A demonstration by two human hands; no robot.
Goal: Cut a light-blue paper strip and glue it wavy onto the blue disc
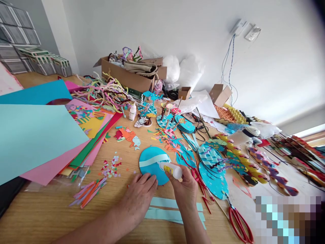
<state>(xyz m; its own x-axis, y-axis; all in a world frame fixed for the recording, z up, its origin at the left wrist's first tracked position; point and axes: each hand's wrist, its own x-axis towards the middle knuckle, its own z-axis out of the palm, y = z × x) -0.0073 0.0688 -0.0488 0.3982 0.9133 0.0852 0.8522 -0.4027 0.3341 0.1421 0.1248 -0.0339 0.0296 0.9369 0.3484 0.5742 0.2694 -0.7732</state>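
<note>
A round blue paper disc [152,166] lies on the wooden table [50,217], with a pale blue strip [154,160] laid across it. My left hand [138,196] rests flat beside the disc's near edge, fingers stretched out, fingertips touching the paper. My right hand [184,188] is closed round a white glue bottle [171,168], whose tip points at the pale strip on the disc. More pale blue strips [165,210] lie under my wrists.
Large coloured sheets [38,135] are stacked at the left. Red scissors [238,222] lie at the lower right. Woven blue paper fish [213,162], scraps, pipe cleaners [101,93], another glue bottle [132,112] and a cardboard box [127,76] crowd the far side.
</note>
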